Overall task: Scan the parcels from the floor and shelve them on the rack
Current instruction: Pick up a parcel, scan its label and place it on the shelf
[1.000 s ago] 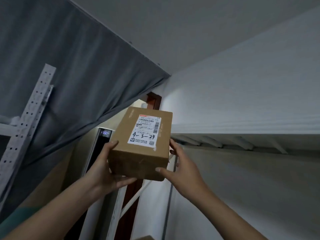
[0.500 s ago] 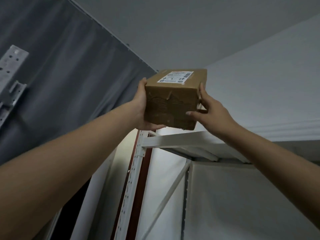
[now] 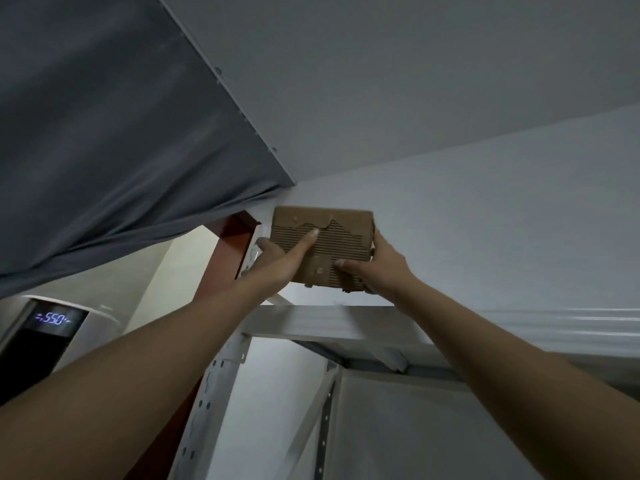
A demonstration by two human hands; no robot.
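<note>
1. Nearest me, both forearms reach up and away. My left hand (image 3: 277, 259) and right hand (image 3: 382, 268) grip the box (image 3: 346, 245) between them.
2. On the left hand, one digit lies straight across the box's torn face and the other fingers (image 3: 263, 244) wrap round its left side. On the right, my thumb presses on that face and the fingers curl round the right side, mostly hidden.
3. The box is held high, just above the front beam of the top shelf (image 3: 329, 323) of the rack (image 3: 211, 393). Its ribbed, peeled side faces me. It looks clear of the beam, but I cannot tell whether its far edge touches anything.
4. To do this well, I judge I should level the box and slide it far enough in that its whole base sits on the shelf. It should stay clear of the upright on the left. I should let go only once the shelf carries the weight, and press lightly, since the outer skin is torn.
5. Farther off are the pale wall (image 3: 485, 220) and ceiling. A grey curtain (image 3: 121, 133) hangs at the left, with a lit display (image 3: 52, 319) below it.
</note>
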